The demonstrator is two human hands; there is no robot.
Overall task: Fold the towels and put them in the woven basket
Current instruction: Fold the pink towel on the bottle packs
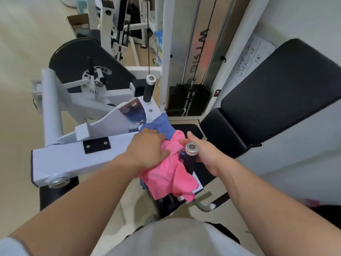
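I take this for a gym. A white steel-framed weight machine [73,159] fills my view, with a black stack of weight plates [188,100] on shiny steel guide rods [190,43] and a thin black cable [148,34] hanging from above. Beside it sits a black padded seat and backrest [287,85], and black foam-grip handles with silver end caps [149,87] stand upright. More white exercise frames [114,24] crowd the back, and a handwritten paper sheet [249,58] hangs by the machine

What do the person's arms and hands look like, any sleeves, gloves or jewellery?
The left hand and right hand are bare: no gloves, rings or watch show. Both forearms are uncovered. A pale grey sleeve edge shows high on the left arm; no sleeve shows on the right.
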